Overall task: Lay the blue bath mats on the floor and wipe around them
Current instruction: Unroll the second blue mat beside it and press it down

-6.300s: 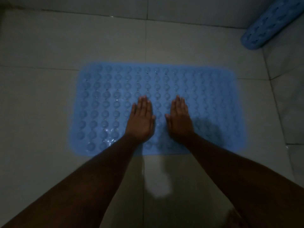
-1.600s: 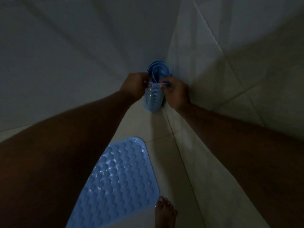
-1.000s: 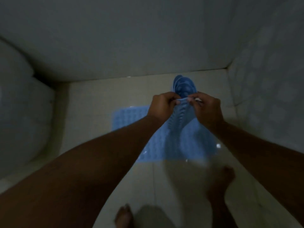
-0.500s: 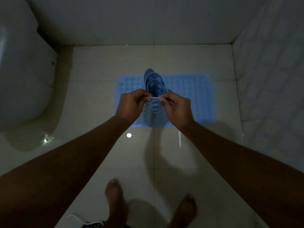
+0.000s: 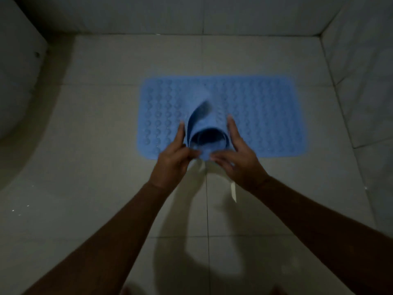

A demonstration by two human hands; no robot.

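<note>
Both hands, left hand [image 5: 173,160] and right hand [image 5: 238,158], grip the rolled blue bath mat [image 5: 205,135]. It hangs above the flat bath mat [image 5: 265,116] on the floor [image 5: 106,188].

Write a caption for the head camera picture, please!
Two hands, left and right, unroll a second blue mat above the laid mat.
</note>
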